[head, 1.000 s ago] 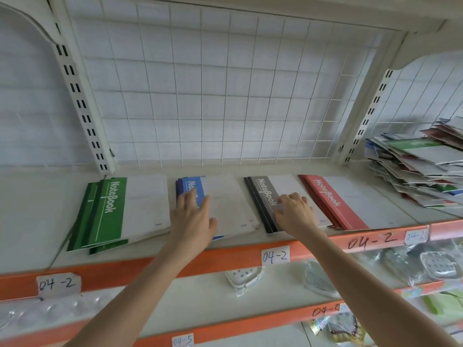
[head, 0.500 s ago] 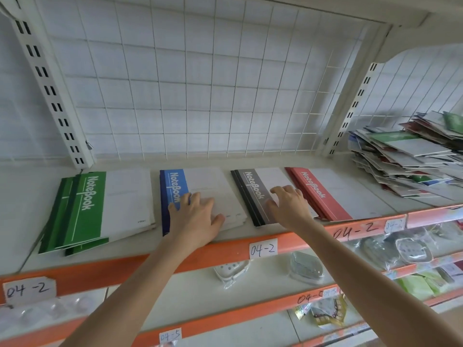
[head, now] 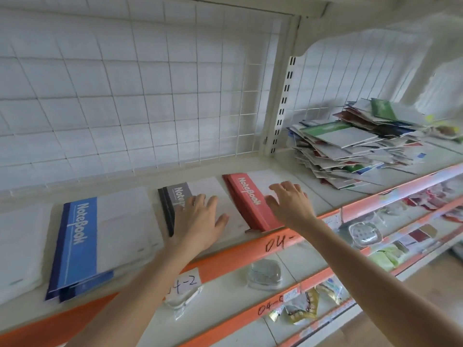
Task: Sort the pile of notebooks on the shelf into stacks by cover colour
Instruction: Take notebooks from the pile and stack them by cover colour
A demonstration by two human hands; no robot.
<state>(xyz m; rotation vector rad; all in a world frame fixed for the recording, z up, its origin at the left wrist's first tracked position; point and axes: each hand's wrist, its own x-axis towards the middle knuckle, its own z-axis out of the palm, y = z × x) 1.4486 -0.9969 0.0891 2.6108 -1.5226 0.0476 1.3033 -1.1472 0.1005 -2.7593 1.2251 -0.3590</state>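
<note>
On a cream metal shelf with an orange front lip [head: 233,254], seen from the head camera looking forward and down, a small stack of white-covered notebooks with a grey spine band [head: 175,194] lies flat near the front edge. The left hand [head: 198,221] rests on it, palm down, fingers straight and spread, holding nothing. Just right of the grey stack lies a matching stack with a red spine band [head: 246,194]. The right hand [head: 288,204] is over its white cover, fingers spread and slightly bent, pinching nothing; whether it touches the cover cannot be told. Left of the grey stack lies a stack with a blue spine band [head: 80,236], its lower books fanned out at the front corner. Well to the right of the grey stack, past a slotted cream upright [head: 283,103], sits the unsorted pile of mixed-colour notebooks [head: 350,151], tall and slumping. The step in hand looks like squaring the sorted stacks. It would go best with flat palms pressing lightly and nudging the edges flush, keeping gaps between colours; the blue stack seems to need the same. The covers look smooth and apt to slide. Behind the grey stack stands a white wire grid panel [head: 125,96]. Below the grey stack a handwritten paper label [head: 185,281] is fixed to the lip, and a lower shelf [head: 225,289] holds clear plastic packets [head: 264,274].
</note>
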